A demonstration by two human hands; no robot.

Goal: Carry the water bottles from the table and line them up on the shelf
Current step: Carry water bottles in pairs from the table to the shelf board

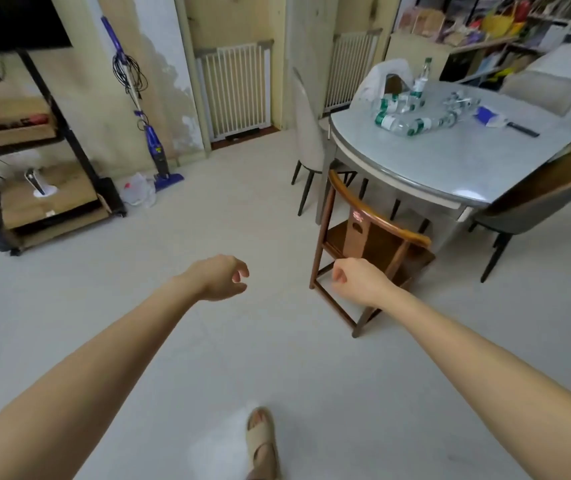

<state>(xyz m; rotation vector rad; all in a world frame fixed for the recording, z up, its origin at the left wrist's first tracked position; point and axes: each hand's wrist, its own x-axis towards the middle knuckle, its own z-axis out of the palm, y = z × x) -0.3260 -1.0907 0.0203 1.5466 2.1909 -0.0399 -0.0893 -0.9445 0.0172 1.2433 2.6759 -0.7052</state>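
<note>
Black metal shelf (pixel 34 140) at far left, cardboard on its levels, a white-based object on the lower one. Just right of it, a crumpled plastic bag (pixel 137 193) on the floor and a blue upright vacuum (pixel 154 143) against the wall. Further right, two white gates (pixel 234 91) in the doorways. Low in the middle, left hand (pixel 220 278) held out above the pale floor, fingers loosely curled, holding nothing. Beside it, right hand (pixel 357 280) likewise curled and bare, in front of a brown wooden chair (pixel 374 237). Below, one foot in a beige sandal (pixel 261 441). At upper right, a round grey table (pixel 450 168) with the water bottles (pixel 412 116) on its far side, most lying down in a heap, one upright, well apart from both hands. Near them, a blue-and-white packet (pixel 488 116) and a dark remote (pixel 523 129).
</note>
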